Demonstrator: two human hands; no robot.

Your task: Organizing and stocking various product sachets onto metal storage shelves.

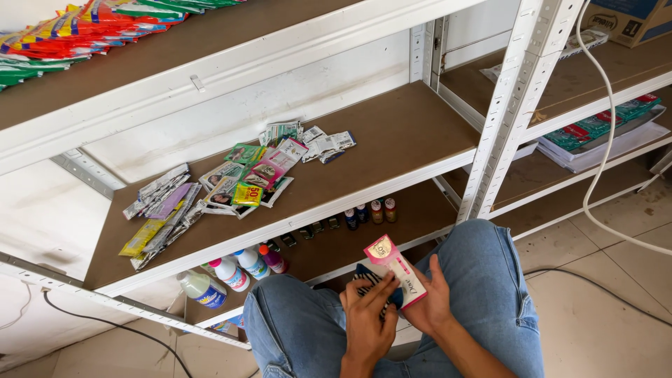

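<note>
Closest to the camera, the person crouches or sits with knees in blue jeans (490,280), and both hands meet just above the lap. The right hand (427,301) has its fingers curled around a stack of flat sachets, thumb up along the edge; the front one, a pink and white sachet (393,269), stands tilted upward out of the grasp. The left hand (367,318) lies against the near side of the same stack, its fingers stretched out and only loosely bent, fingertips resting on a dark striped sachet (371,280) behind the pink one. So the bundle sits between the two hands, in front of the knees and below the shelf edge.

Just beyond the knees, the lower shelf (392,234) holds a row of small bottles (367,212) with coloured caps, and to the left of them larger white plastic bottles (231,271) near the front edge.

Above that, the brown middle shelf (406,133) carries loose sachets: a green and pink pile (252,178) in the centre, silver and yellow strips (161,210) to the left, and pale packets (315,143) near the back wall.

Farther off, the top shelf holds a fan of red, green and yellow packets (77,31). To the right, past the white upright post (514,105), another rack holds green and red packets (602,122), and a white cable (605,140) hangs down to the tiled floor (602,308).
</note>
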